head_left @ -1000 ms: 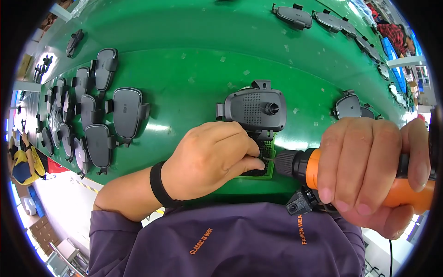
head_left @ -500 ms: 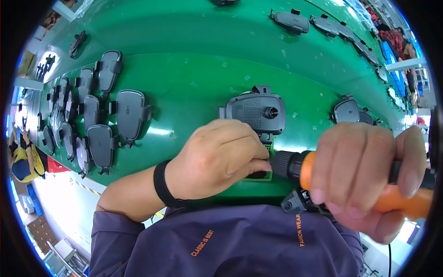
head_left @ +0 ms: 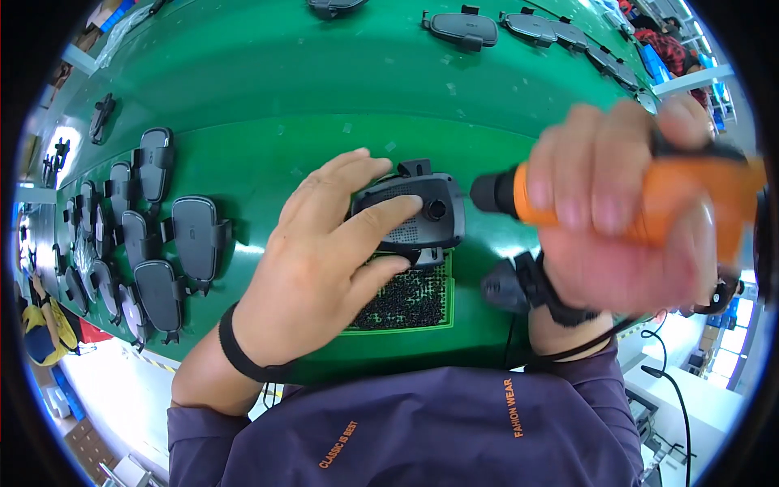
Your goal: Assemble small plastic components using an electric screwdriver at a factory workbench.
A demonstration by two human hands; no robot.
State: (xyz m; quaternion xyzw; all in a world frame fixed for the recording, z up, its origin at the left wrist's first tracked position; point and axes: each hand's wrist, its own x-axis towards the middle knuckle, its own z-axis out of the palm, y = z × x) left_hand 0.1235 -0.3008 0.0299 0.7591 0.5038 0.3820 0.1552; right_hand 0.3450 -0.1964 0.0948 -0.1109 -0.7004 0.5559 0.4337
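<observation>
My left hand [head_left: 324,260] rests on a dark grey phone-holder body [head_left: 422,213] that lies on the green table, fingers spread over its left side and front edge. Under and in front of the holder sits a small green tray of black screws [head_left: 406,296]. My right hand [head_left: 625,211] grips an orange electric screwdriver [head_left: 673,203], lifted above the table; its black nose points left, just beside the holder's right edge. Another black part [head_left: 507,284] lies below my right hand, partly hidden by it.
Several finished grey holders [head_left: 154,252] lie in rows at the table's left. More holders [head_left: 519,28] line the far edge at the top right. The green table [head_left: 284,89] stretches between them. A black cable [head_left: 665,381] hangs at the lower right.
My right hand has lifted the screwdriver up and away from the screw tray to the holder's right side. My left hand has opened out over the holder, uncovering the tray.
</observation>
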